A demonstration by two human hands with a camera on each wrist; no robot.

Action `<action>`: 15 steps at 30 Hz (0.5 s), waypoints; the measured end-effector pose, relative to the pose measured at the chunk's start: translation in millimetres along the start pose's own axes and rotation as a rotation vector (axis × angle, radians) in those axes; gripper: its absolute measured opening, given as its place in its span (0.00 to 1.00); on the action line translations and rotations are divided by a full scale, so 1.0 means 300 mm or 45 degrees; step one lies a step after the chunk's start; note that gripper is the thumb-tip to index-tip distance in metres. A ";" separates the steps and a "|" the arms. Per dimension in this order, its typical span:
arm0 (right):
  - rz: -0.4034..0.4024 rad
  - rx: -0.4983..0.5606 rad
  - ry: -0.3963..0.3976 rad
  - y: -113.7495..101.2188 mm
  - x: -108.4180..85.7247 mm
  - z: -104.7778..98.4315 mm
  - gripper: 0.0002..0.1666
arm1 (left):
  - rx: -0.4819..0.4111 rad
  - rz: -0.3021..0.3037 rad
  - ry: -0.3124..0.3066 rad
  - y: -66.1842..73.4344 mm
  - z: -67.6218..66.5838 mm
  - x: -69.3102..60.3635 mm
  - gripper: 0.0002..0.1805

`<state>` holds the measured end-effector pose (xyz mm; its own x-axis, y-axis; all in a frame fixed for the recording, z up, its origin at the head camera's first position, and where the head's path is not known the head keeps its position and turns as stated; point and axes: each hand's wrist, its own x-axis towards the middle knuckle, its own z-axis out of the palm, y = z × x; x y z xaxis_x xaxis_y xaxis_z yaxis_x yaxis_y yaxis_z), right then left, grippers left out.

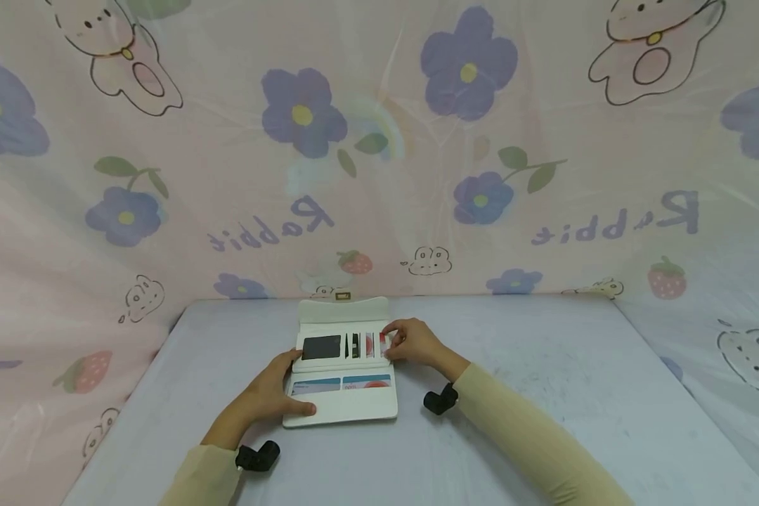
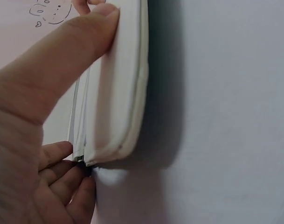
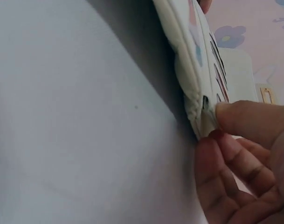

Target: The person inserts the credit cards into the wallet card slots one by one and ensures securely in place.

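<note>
A white wallet (image 1: 341,404) lies unfolded on the table, its flap at the far side. Its upper panel has a dark window pocket (image 1: 322,347) and several narrow slots with cards. Two blue-topped cards (image 1: 367,382) show in the lower pocket. My left hand (image 1: 268,390) holds the wallet's left side, thumb on the lower panel and fingers at the edge in the left wrist view. My right hand (image 1: 417,342) pinches the right edge of the upper panel, beside a red-and-white card (image 1: 382,342). In the right wrist view, thumb (image 3: 244,122) and fingertips meet at that edge.
The white table (image 1: 544,351) extends around the wallet on both sides. Behind it hangs a patterned curtain (image 1: 379,176) with flowers and rabbits. A gold-coloured clasp (image 1: 343,296) sits on the wallet's flap. Each wrist carries a small black camera.
</note>
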<state>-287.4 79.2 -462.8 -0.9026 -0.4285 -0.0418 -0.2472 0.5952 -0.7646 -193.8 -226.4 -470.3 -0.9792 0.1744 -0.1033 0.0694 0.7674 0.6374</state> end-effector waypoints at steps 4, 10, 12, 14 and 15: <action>-0.018 -0.060 0.016 0.001 -0.022 -0.024 0.26 | 0.016 0.033 -0.013 -0.007 -0.010 0.005 0.65; -0.094 -0.254 0.199 -0.009 -0.103 -0.167 0.22 | 0.140 0.082 0.054 0.019 -0.042 0.034 0.60; -0.118 -0.322 0.261 -0.021 -0.146 -0.230 0.23 | 0.214 0.101 0.111 0.046 -0.067 0.040 0.59; -0.133 -0.405 0.323 -0.033 -0.195 -0.295 0.25 | 0.292 0.141 0.183 0.081 -0.098 0.045 0.57; -0.144 -0.451 0.363 -0.038 -0.218 -0.327 0.27 | 0.328 0.163 0.222 0.102 -0.115 0.048 0.57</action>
